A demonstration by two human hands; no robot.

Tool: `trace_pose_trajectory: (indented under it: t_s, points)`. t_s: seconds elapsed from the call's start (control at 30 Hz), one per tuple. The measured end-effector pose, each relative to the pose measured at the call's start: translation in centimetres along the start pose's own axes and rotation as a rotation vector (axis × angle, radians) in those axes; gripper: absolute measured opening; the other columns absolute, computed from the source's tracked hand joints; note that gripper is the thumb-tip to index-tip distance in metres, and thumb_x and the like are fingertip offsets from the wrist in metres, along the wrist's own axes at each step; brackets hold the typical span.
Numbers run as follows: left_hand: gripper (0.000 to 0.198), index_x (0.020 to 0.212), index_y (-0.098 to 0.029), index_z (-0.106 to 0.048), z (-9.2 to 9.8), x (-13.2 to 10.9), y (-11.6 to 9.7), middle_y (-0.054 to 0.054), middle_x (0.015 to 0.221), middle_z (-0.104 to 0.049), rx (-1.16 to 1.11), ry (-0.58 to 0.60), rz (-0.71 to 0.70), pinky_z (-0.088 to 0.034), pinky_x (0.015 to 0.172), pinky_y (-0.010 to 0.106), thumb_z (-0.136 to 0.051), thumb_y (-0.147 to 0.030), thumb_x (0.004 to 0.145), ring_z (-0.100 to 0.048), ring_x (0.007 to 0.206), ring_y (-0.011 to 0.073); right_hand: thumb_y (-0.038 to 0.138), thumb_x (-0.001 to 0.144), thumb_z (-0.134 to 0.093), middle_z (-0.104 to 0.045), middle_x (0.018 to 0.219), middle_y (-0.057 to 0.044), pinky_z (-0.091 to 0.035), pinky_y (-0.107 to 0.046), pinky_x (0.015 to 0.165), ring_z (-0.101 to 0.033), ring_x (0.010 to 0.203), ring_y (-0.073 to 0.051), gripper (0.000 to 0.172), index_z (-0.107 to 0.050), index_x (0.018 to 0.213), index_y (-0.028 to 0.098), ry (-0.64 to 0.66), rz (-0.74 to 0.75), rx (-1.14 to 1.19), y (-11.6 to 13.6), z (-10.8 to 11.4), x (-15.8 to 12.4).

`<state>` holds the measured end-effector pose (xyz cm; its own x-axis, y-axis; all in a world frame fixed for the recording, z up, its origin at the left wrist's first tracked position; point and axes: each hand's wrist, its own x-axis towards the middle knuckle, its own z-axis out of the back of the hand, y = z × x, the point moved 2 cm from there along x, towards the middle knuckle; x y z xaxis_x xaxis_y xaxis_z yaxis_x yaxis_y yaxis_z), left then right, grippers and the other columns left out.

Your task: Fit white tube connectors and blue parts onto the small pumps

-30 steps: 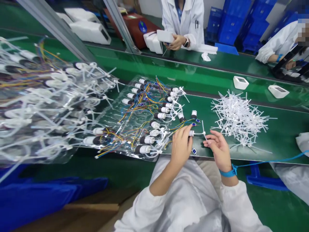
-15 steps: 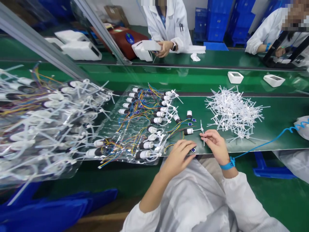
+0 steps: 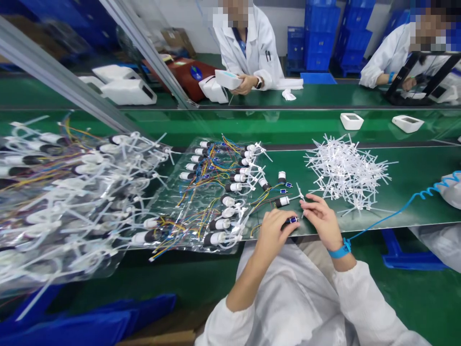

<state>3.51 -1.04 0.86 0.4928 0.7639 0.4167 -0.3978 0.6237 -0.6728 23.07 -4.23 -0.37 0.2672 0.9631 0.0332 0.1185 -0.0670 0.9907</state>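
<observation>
My left hand (image 3: 274, 231) is closed at the fingertips on a small blue part with metal ends (image 3: 294, 219), which looks like a solenoid valve. Close by on the right, my right hand (image 3: 321, 217) pinches a thin white tube with a connector (image 3: 301, 193). That tubing runs left to a small white-and-black cylinder (image 3: 282, 202), apparently a pump motor, lying on the bench. Beyond it are another white-and-black cylinder (image 3: 282, 176) and a second blue part (image 3: 284, 191), with coloured wires trailing left.
A pile of white tube pieces (image 3: 347, 170) lies to the right. Wired cylinders on clear plastic bags (image 3: 169, 192) fill the left side. A blue coiled cord (image 3: 399, 209) runs from my right wristband. Across the bench, a person (image 3: 252, 53) holds a white device.
My left hand has shifted slightly right and its fingers have closed round the blue part. My right hand stays at the tube. The camera view has tilted a little upward.
</observation>
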Motion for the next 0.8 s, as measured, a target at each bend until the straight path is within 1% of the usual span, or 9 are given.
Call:
trace_pose_trajectory:
  t_s: [0.07, 0.17, 0.3, 0.37, 0.47, 0.57, 0.67, 0.73, 0.8]
  points:
    - [0.017, 0.118, -0.025, -0.073, -0.6, 0.1, 0.2, 0.001, 0.107, -0.083, 0.006, -0.02, 0.007, -0.043, 0.09, 0.037, -0.072, -0.04, 0.11, -0.072, 0.097, 0.0223, 0.054, 0.088, -0.094, -0.064, 0.148, -0.012, -0.064, -0.047, 0.113, -0.078, 0.124, -0.032, 0.032, -0.09, 0.106, 0.028, -0.01, -0.018, 0.006, 0.0, 0.0, 0.1]
    - [0.016, 0.12, -0.024, -0.074, -1.3, 0.1, 0.5, 0.002, 0.108, -0.083, 0.047, 0.004, 0.028, -0.043, 0.091, 0.038, -0.072, -0.037, 0.111, -0.073, 0.099, 0.023, 0.053, 0.086, -0.096, -0.065, 0.144, -0.011, -0.064, -0.045, 0.113, -0.079, 0.12, -0.03, 0.034, -0.088, 0.106, 0.027, -0.02, -0.022, 0.008, 0.1, -0.2, 0.2]
    - [0.014, 0.122, -0.024, -0.075, -1.6, 0.0, 0.3, 0.004, 0.107, -0.081, 0.109, 0.033, 0.035, -0.045, 0.09, 0.04, -0.067, -0.031, 0.112, -0.073, 0.099, 0.0231, 0.051, 0.085, -0.098, -0.065, 0.139, -0.01, -0.064, -0.045, 0.113, -0.08, 0.117, -0.029, 0.033, -0.086, 0.104, 0.025, -0.028, -0.035, 0.014, 0.3, -0.4, 0.3]
    - [0.015, 0.119, -0.024, -0.075, -1.5, 0.1, 0.1, 0.004, 0.106, -0.08, 0.121, 0.024, 0.029, -0.045, 0.089, 0.04, -0.064, -0.03, 0.113, -0.073, 0.097, 0.0225, 0.05, 0.086, -0.098, -0.065, 0.137, -0.009, -0.065, -0.044, 0.112, -0.08, 0.117, -0.029, 0.032, -0.086, 0.102, 0.025, -0.02, -0.047, 0.01, 0.3, -0.5, 0.3]
    - [0.015, 0.112, -0.024, -0.075, -1.5, 0.3, -0.1, 0.002, 0.099, -0.078, 0.129, -0.03, 0.038, -0.045, 0.086, 0.039, -0.061, -0.029, 0.114, -0.071, 0.089, 0.0211, 0.049, 0.089, -0.096, -0.065, 0.136, -0.009, -0.065, -0.045, 0.111, -0.081, 0.116, -0.029, 0.028, -0.086, 0.102, 0.027, 0.011, -0.041, -0.015, 0.4, -0.5, 0.3]
    - [0.017, 0.109, -0.024, -0.074, -1.5, 0.4, -0.2, 0.002, 0.097, -0.078, 0.135, -0.08, 0.048, -0.044, 0.085, 0.038, -0.059, -0.028, 0.114, -0.07, 0.086, 0.0206, 0.049, 0.094, -0.091, -0.064, 0.143, -0.011, -0.066, -0.046, 0.112, -0.078, 0.122, -0.03, 0.024, -0.087, 0.108, 0.029, 0.056, -0.017, -0.08, 0.8, -0.4, 0.2]
    - [0.021, 0.11, -0.024, -0.074, -1.3, 0.5, -0.4, 0.002, 0.098, -0.078, 0.138, -0.081, 0.068, -0.043, 0.084, 0.038, -0.055, -0.028, 0.116, -0.071, 0.088, 0.0209, 0.046, 0.101, -0.083, -0.063, 0.154, -0.012, -0.068, -0.043, 0.108, -0.071, 0.134, -0.031, 0.022, -0.087, 0.116, 0.031, 0.118, 0.016, -0.175, 1.2, -0.5, 0.1]
    - [0.023, 0.111, -0.024, -0.074, -1.1, 0.6, -0.5, 0.002, 0.099, -0.079, 0.136, -0.066, 0.086, -0.043, 0.084, 0.038, -0.053, -0.028, 0.117, -0.072, 0.09, 0.0211, 0.042, 0.105, -0.079, -0.071, 0.144, -0.012, -0.068, -0.042, 0.105, -0.071, 0.132, -0.03, 0.018, -0.088, 0.116, 0.031, 0.157, 0.051, -0.233, 1.4, -0.7, 0.1]
    - [0.023, 0.111, -0.024, -0.074, -0.9, 0.7, -0.5, 0.002, 0.102, -0.08, 0.118, -0.056, 0.099, -0.044, 0.085, 0.038, -0.053, -0.028, 0.118, -0.073, 0.092, 0.021, 0.039, 0.107, -0.076, -0.078, 0.125, -0.011, -0.068, -0.041, 0.099, -0.075, 0.119, -0.028, 0.015, -0.087, 0.112, 0.03, 0.175, 0.07, -0.268, 1.5, -0.9, 0.0]
